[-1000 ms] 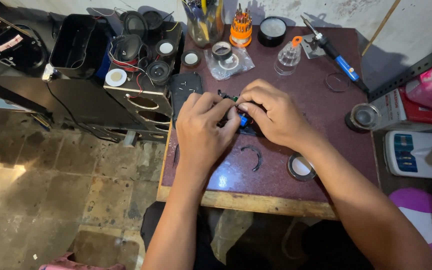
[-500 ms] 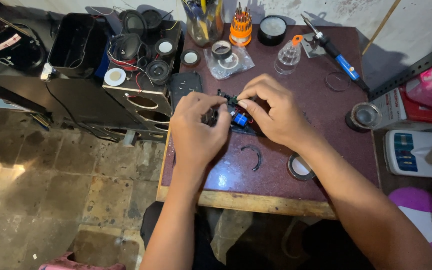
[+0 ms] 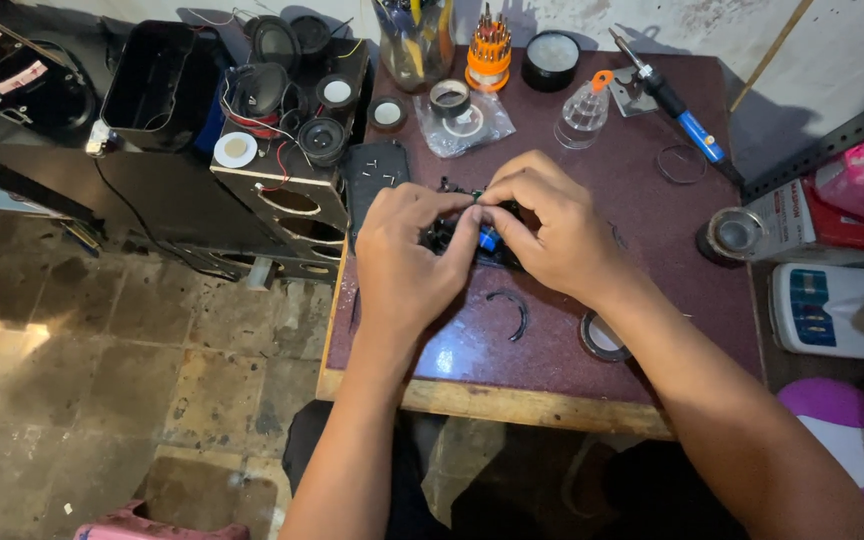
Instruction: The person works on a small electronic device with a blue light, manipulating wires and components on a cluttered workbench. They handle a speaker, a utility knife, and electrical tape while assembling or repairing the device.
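My left hand [image 3: 407, 255] and my right hand [image 3: 550, 228] meet over a small black device with a blue part [image 3: 474, 240] on the dark red table [image 3: 652, 230]. Both hands grip it, fingertips pinched together at its top, and they hide most of it. A black curved ring piece [image 3: 512, 308] lies on the table just in front of the hands. A round ring with a clear centre [image 3: 602, 338] lies by my right wrist.
At the table's back stand a cup of tools [image 3: 414, 38], an orange screwdriver set [image 3: 488, 50], a round black tin [image 3: 551, 58], a clear bottle [image 3: 584, 108], tape rolls in a bag [image 3: 457, 108] and a blue-handled soldering iron [image 3: 680, 110]. Opened speaker boxes [image 3: 282, 150] stand left.
Both hands shifted slightly on the device; my left fingers have closed further over its top, next to my right fingertips, hiding more of the blue part.
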